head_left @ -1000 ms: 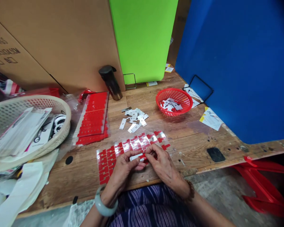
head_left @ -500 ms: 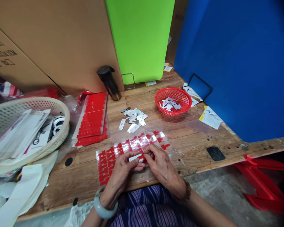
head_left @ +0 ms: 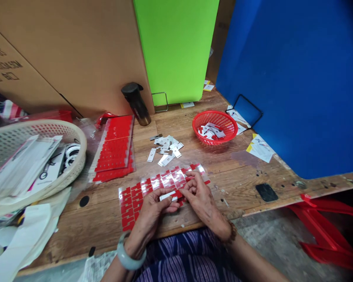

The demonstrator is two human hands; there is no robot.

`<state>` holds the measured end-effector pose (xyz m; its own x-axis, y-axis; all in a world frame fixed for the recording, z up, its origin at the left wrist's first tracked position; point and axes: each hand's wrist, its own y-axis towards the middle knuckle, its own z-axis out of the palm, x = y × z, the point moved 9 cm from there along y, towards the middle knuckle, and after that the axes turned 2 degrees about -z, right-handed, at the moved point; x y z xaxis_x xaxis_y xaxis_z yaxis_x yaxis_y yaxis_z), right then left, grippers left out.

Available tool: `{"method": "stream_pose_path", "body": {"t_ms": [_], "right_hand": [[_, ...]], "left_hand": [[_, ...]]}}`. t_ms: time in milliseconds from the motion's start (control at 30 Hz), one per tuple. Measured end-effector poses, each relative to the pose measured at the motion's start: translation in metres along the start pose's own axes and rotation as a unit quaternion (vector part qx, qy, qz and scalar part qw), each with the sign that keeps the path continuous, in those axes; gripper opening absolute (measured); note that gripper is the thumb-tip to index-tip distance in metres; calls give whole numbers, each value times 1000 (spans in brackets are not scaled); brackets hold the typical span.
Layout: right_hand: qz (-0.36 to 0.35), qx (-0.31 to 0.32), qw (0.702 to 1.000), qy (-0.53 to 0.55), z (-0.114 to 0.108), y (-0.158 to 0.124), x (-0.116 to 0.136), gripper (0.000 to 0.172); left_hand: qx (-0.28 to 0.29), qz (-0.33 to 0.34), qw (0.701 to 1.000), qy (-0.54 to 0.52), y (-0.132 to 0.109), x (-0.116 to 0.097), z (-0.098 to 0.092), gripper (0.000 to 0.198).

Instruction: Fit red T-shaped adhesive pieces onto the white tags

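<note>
My left hand [head_left: 153, 206] pinches a small silvery metal plate [head_left: 167, 196] over a clear sheet of red stickers [head_left: 153, 185] lying on the wooden table. My right hand [head_left: 198, 194] rests on the sheet's right part, its fingers curled and reaching toward the red stickers there; I cannot make out anything in them. A pale bangle [head_left: 128, 256] circles my left wrist. Beyond the sheet lies a loose pile of metal plates [head_left: 164, 149].
A red basket [head_left: 215, 126] with finished plates stands back right. A stack of red sticker sheets [head_left: 115, 147] and a dark flask [head_left: 135, 102] are back left, a cream basket [head_left: 47, 156] of packets at the left. Cardboard, green and blue panels wall the table.
My right hand has slid forward and right from the plate onto the sticker sheet. My left hand keeps its hold on the plate.
</note>
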<state>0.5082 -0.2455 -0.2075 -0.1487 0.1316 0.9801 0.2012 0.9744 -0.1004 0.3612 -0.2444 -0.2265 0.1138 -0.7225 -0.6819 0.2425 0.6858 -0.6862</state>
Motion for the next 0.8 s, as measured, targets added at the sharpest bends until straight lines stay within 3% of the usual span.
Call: {"method": "stream_pose_path", "body": {"t_ms": [67, 133, 267, 433, 600, 700, 800], "right_hand": [[10, 5, 1000, 18, -4, 2, -5, 32], [19, 49, 998, 29, 1, 2, -7, 22], [61, 135, 987, 63, 17, -5, -6, 21], [102, 194, 969, 118, 25, -9, -1, 31], [144, 252, 944, 158, 22, -5, -5, 35], [144, 213, 955, 149, 1, 14, -1, 35], [97, 45, 968, 227, -42, 44, 16, 30]], "left_hand": [[-2, -7, 1000, 0, -1, 1, 0, 29], [0, -8, 1000, 2, -1, 1, 0, 32], [34, 18, 998, 40, -3, -1, 8, 36], [62, 70, 990, 101, -8, -10, 17, 33], [97, 70, 989, 86, -7, -11, 23, 43], [88, 87, 991, 44, -2, -12, 19, 53], [51, 108, 993, 15, 6, -10, 6, 54]]}}
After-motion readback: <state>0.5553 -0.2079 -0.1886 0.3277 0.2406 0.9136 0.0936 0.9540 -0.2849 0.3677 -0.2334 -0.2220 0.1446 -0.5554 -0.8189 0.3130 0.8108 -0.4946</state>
